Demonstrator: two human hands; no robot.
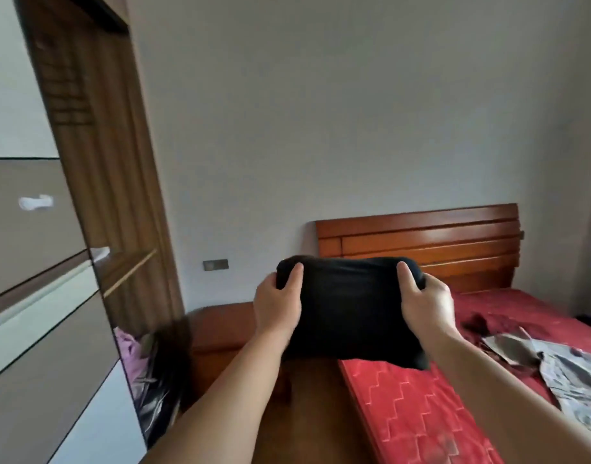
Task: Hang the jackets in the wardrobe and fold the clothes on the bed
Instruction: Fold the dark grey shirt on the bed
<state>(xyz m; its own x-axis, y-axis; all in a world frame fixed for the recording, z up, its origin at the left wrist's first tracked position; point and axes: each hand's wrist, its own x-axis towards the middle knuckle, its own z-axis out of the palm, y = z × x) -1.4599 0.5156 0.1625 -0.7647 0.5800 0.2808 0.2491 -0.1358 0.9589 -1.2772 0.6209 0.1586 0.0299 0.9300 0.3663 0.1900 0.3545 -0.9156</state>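
Observation:
A folded black garment (351, 309) hangs in the air above the near corner of the bed (417, 413), which has a red quilted mattress. My left hand (276, 306) grips its left edge, thumb on top and fingers underneath. My right hand (426, 303) grips the right edge the same way. A black-and-white patterned cloth (568, 376) lies crumpled on the bed at the right. The wardrobe (46, 296) fills the left side, its grey and white doors closed.
A wooden headboard (421, 246) stands against the back wall. A wooden nightstand (220, 333) sits between bed and wardrobe. An open wooden shelf unit (120, 229) adjoins the wardrobe, with purple and dark clothes (146, 370) piled at its foot. Wooden floor shows below.

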